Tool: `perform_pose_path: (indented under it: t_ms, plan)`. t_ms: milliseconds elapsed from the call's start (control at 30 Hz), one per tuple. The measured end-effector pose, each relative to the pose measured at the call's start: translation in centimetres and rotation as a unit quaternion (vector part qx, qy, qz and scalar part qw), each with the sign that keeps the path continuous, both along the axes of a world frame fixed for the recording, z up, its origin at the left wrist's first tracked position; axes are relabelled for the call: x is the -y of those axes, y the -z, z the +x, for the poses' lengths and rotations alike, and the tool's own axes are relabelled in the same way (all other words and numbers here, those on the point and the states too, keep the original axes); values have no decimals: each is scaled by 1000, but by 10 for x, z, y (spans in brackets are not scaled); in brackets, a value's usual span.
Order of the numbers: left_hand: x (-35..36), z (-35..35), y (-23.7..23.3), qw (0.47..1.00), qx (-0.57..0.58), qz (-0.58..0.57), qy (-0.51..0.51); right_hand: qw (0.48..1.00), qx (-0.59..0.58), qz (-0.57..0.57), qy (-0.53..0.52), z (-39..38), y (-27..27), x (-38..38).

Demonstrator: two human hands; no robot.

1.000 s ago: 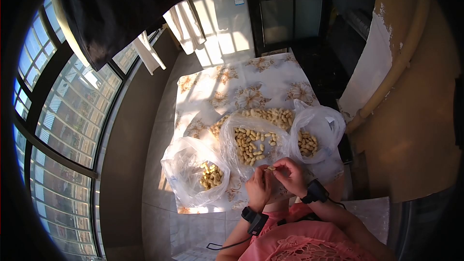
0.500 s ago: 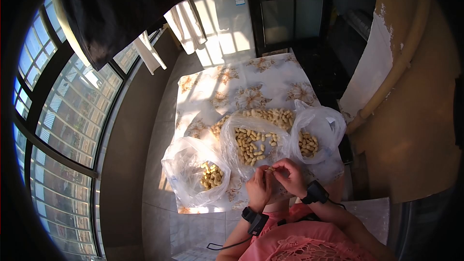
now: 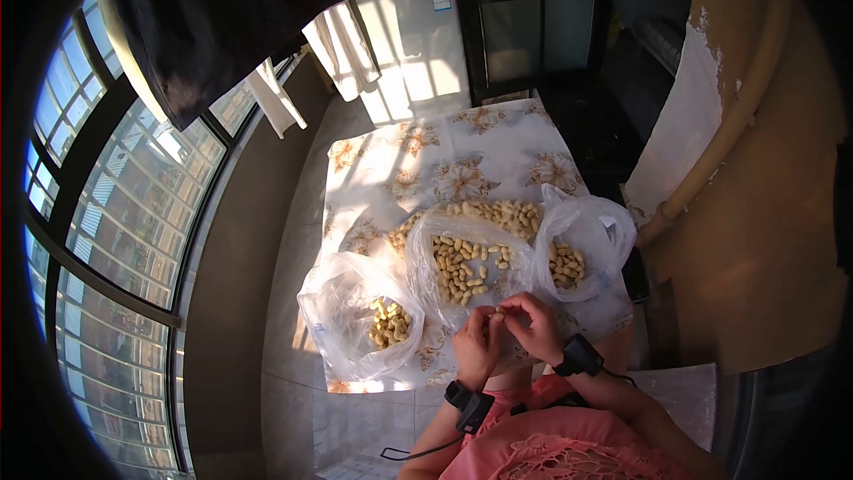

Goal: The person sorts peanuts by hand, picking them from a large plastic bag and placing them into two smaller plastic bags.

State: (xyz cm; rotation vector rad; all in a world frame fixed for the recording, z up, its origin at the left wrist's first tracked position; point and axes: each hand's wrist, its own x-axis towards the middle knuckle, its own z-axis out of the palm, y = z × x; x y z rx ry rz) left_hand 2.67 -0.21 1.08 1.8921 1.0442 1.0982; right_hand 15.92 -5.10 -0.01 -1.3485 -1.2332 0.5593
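Note:
My left hand (image 3: 477, 340) and my right hand (image 3: 533, 327) meet at the table's near edge, fingertips pinched together around a small peanut (image 3: 498, 312), mostly covered by the fingers. Just beyond them, a clear plastic bag (image 3: 421, 260) lies wide open with many unshelled peanuts (image 3: 458, 274) inside. To the left stands another open clear bag (image 3: 330, 307), holding a smaller heap of peanuts (image 3: 388, 324). A third clear bag (image 3: 606, 229), on the right, also has peanuts (image 3: 566, 267) in it.
A flowered white tablecloth (image 3: 462, 147) covers the table under the bags. Dark cloth (image 3: 249, 18) hangs overhead at the upper left, near barred windows (image 3: 133, 213). Behind the table is a white appliance (image 3: 418, 53); a pipe (image 3: 729, 133) runs along the right wall.
The fingertips have shifted very slightly around the peanut, and less of it shows now. Bags and heaps stay where they were.

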Motion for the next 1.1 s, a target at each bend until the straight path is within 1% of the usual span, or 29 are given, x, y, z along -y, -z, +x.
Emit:
perform_pose_path:
  t_ms: [133,200,500,633,700,733,767,833,1100]
  plan:
    - [0,-4,6,999,-42,-3,-1,1000,-1,-6,0,0,-1,0]
    - [-1,-4,6,998,-51,20,6,1000,2,-7,0,0,-2,1]
    - [0,-5,7,999,-32,-4,11,1000,11,-13,4,0,-4,1]
    - [1,-4,4,999,-41,-4,9,1000,9,-10,6,0,0,0]
    - [1,-1,2,1000,-16,-3,-8,1000,3,-10,5,-1,-2,0]
    - [1,-2,4,999,-31,6,-2,1000,15,-13,2,0,-3,1]
    - [0,-2,6,1000,-28,7,7,1000,-8,-28,-6,0,-8,3]
    - [0,-1,11,1000,-1,4,-1,1000,-3,-24,-10,0,-8,3]
    - [0,-1,9,1000,-23,14,-2,1000,2,-6,-5,0,-4,3]
